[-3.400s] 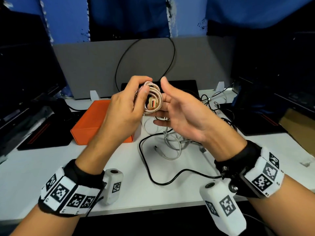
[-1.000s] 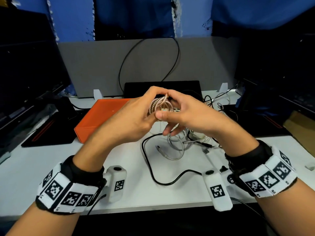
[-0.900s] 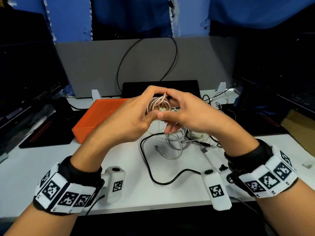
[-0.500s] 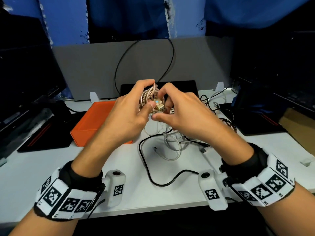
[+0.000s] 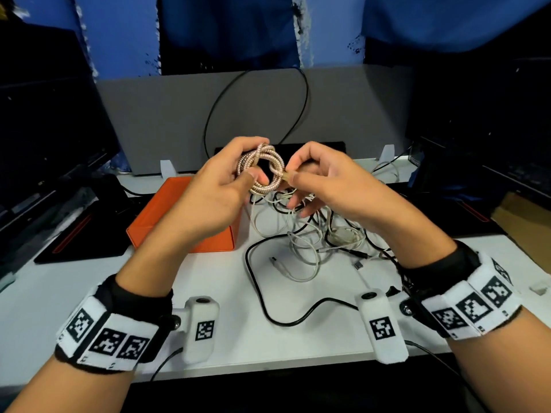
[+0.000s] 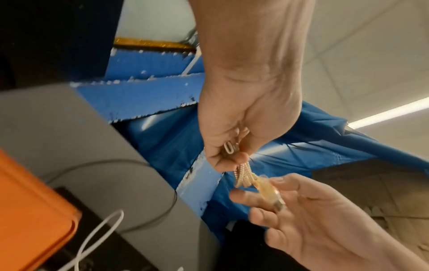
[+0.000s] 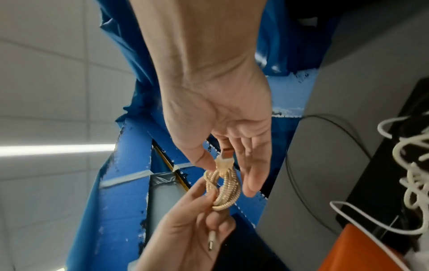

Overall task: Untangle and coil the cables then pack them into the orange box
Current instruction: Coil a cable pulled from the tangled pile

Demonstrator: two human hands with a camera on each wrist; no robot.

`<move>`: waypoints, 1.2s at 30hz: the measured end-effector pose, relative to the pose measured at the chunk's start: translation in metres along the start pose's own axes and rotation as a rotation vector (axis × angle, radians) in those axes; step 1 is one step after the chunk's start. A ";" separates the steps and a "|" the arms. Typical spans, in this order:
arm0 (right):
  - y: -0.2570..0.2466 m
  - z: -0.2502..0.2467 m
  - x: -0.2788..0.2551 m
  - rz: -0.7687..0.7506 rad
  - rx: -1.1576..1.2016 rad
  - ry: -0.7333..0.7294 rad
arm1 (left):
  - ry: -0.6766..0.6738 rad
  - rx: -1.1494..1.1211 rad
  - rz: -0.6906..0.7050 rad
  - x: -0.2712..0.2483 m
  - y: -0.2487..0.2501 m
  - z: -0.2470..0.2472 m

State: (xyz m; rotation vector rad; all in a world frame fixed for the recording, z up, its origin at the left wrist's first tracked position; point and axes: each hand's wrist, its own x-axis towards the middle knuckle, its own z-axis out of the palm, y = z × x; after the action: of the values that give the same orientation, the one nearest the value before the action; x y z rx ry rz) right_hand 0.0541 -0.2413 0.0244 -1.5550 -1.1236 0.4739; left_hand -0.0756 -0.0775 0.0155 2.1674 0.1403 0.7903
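We hold a rose-gold braided cable, wound into a small coil, in the air above the white table. Our left hand has its grip curled round the left side of the coil, thumb pressed on the front of the strands, and the left wrist view shows the cable's small silver plug tucked against that palm. Our right hand pinches the cable's other, gold-cased plug between thumb and forefinger at the right edge of the coil; its other fingers are loosely spread below.

The orange box stands on the table just beneath and to the left of our left hand, open side up; we cannot see what lies inside. To its right, beneath our right hand, a tangle of white cables and a black cable lies on the table, the black one looping toward the near edge.

Both wrists wear bands with black-and-white square marker patterns, and the white camera housings carry the same kind of marker. We can read no brand names or lettering anywhere.
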 end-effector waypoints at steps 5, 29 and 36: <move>0.005 0.004 0.003 0.108 0.195 -0.036 | -0.057 -0.273 -0.043 0.001 -0.004 0.009; 0.026 -0.006 0.014 -0.033 0.034 -0.073 | -0.081 0.002 -0.139 0.002 -0.006 -0.023; 0.044 0.020 0.050 -0.004 -1.044 -0.540 | -0.003 0.084 -0.261 0.016 -0.036 -0.025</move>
State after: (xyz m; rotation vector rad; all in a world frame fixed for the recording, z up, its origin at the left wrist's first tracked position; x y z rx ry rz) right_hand 0.0794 -0.1862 -0.0097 -2.3854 -1.9782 0.3085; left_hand -0.0712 -0.0311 0.0090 2.1717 0.4517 0.6410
